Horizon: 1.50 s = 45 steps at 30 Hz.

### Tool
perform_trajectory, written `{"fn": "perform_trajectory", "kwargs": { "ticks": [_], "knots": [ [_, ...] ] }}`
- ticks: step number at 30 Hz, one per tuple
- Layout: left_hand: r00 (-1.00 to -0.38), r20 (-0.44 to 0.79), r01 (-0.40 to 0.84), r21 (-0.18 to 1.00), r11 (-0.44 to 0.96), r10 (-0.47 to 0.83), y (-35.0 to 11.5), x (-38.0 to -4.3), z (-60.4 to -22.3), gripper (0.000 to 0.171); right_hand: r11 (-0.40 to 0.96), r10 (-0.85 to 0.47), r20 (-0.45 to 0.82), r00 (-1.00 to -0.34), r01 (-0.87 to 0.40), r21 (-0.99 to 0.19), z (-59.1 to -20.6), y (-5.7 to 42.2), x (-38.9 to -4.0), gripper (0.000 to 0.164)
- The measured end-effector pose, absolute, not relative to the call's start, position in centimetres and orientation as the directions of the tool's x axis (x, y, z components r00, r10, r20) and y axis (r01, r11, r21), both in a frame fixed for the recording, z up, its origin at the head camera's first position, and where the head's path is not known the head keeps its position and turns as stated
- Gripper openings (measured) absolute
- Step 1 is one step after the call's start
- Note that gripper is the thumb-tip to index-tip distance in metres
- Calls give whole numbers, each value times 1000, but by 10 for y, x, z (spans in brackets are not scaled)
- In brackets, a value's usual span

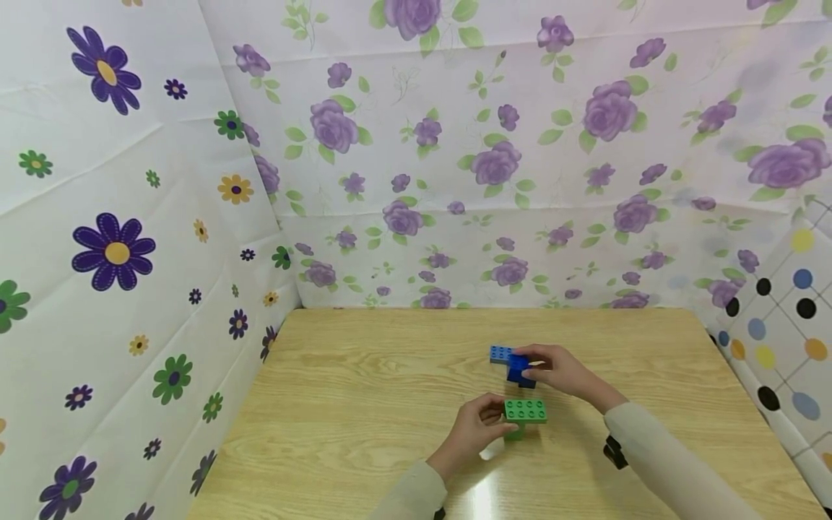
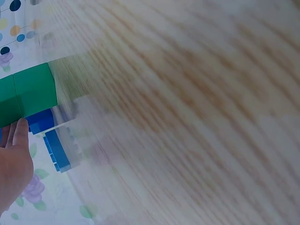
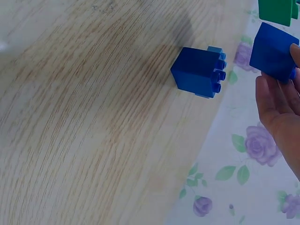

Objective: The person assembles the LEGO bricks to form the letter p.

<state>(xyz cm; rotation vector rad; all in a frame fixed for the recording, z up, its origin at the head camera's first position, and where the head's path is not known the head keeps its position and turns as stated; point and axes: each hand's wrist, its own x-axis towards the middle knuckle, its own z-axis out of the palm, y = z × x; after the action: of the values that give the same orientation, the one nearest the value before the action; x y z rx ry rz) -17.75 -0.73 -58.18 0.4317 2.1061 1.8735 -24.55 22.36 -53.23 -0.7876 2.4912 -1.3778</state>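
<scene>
My left hand [image 1: 471, 432] grips a stack of green bricks [image 1: 526, 411], a wide studded brick on top of a narrower one. In the left wrist view its fingers lie against the green bricks' [image 2: 36, 86] side. Farther back, my right hand [image 1: 560, 370] pinches a blue brick [image 3: 275, 52] between thumb and fingers. The right wrist view shows a gap between this brick and a dark blue brick [image 3: 196, 69] standing on the table. Directly behind the dark blue brick is a light blue studded brick [image 1: 500, 353], partly covered by the right hand's brick in the head view.
The wood-grain table [image 1: 364, 390] reaches back to a curtain [image 1: 455, 144] with purple flowers. A flower-patterned cloth [image 1: 117, 180] hangs at the left, and a dotted cloth [image 1: 796, 339] borders the right edge. A black wrist device [image 1: 614, 452] sits under the right sleeve.
</scene>
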Motion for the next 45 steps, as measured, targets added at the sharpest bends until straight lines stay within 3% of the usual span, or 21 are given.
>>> {"fn": "perform_trajectory", "kwargs": {
  "ticks": [22,45],
  "knots": [
    [-916,-30,3,997,82,400,-7,-177,-584,34,254,-586,203,-785,-416,-873,-514,232,-210,41],
    [-917,-22,12,997,81,398,-7,-175,-581,34,244,-614,179,-768,-401,-883,-515,220,-187,40]
  ]
}}
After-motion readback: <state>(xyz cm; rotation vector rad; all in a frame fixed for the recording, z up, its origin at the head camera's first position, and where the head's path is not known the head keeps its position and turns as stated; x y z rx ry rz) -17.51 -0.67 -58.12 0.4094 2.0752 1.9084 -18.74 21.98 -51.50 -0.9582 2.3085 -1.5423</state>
